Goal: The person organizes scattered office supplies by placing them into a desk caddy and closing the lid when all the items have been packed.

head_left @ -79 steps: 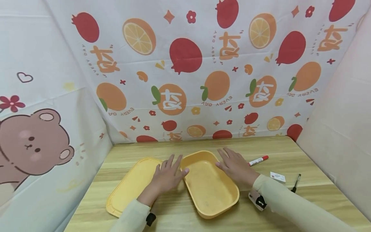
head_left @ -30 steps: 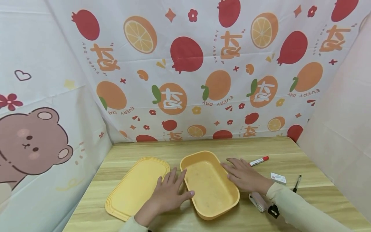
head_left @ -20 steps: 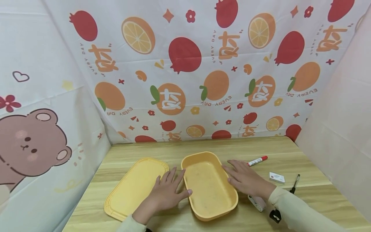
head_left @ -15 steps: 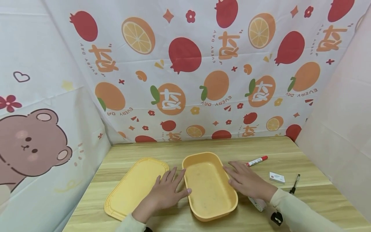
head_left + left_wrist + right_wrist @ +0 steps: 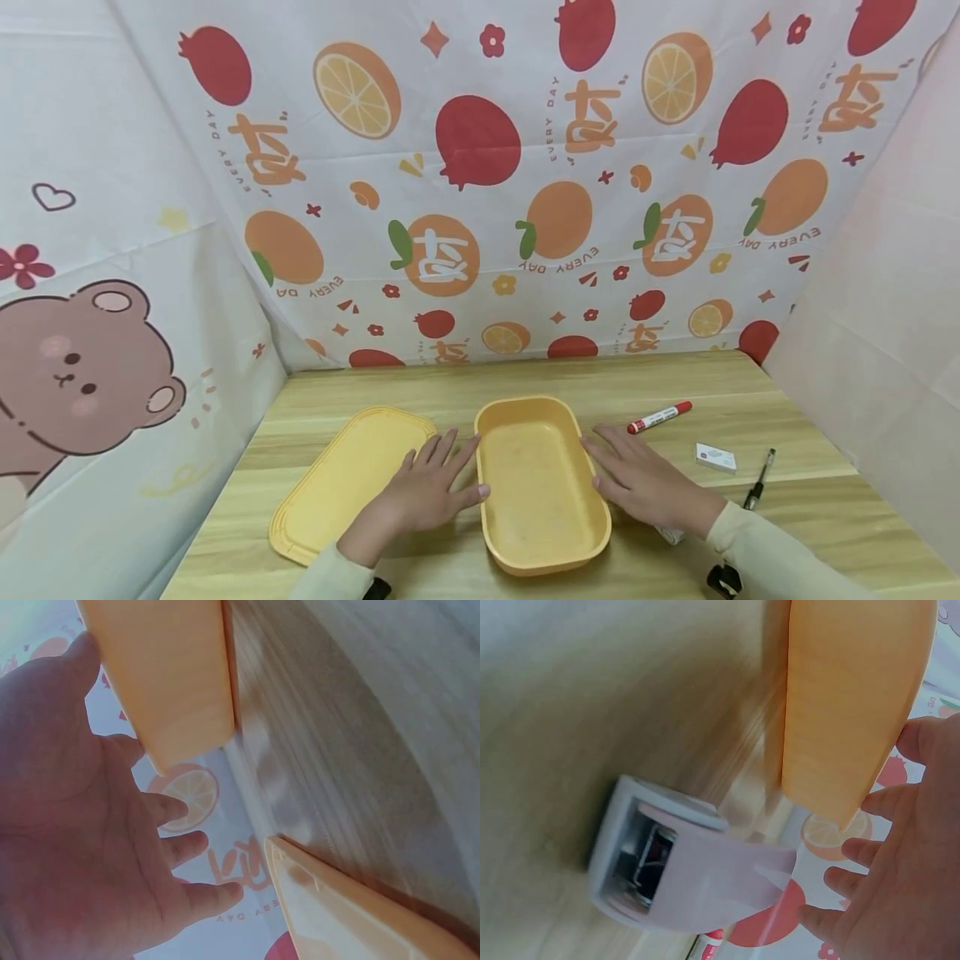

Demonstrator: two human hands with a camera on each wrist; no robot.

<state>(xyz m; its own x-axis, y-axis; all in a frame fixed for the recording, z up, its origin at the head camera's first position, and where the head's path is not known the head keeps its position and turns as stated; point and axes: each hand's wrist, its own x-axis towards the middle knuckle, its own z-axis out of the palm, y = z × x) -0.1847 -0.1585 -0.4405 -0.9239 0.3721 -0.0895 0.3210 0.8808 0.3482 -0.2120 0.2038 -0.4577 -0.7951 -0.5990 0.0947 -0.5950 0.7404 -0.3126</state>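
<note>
A yellow-orange plastic box [image 5: 543, 500], rectangular with rounded corners, stands upright on the wooden table with nothing inside. My left hand [image 5: 427, 492] has its fingers spread, thumb and index fingertip at the box's left rim; the left wrist view shows the same contact at the box wall [image 5: 169, 675]. At the right rim, my right hand [image 5: 648, 483] touches with thumb and index fingertip, the other fingers extended. Left of the box lies a flat yellow lid [image 5: 345, 492], partly behind my left hand. A pale pink stapler [image 5: 712, 877] sits under my right wrist, mostly hidden in the head view.
A red-capped marker [image 5: 660, 417] lies beyond my right hand. Further right are a small white box [image 5: 715, 457] and a black pen [image 5: 761, 479], partly behind the sleeve. A fruit-printed cloth [image 5: 480, 208] hangs along the table's back edge.
The box has turned from a slant to nearly straight, its far end shifting right and near end left. My right hand has come nearer along its rim; the marker now shows fully.
</note>
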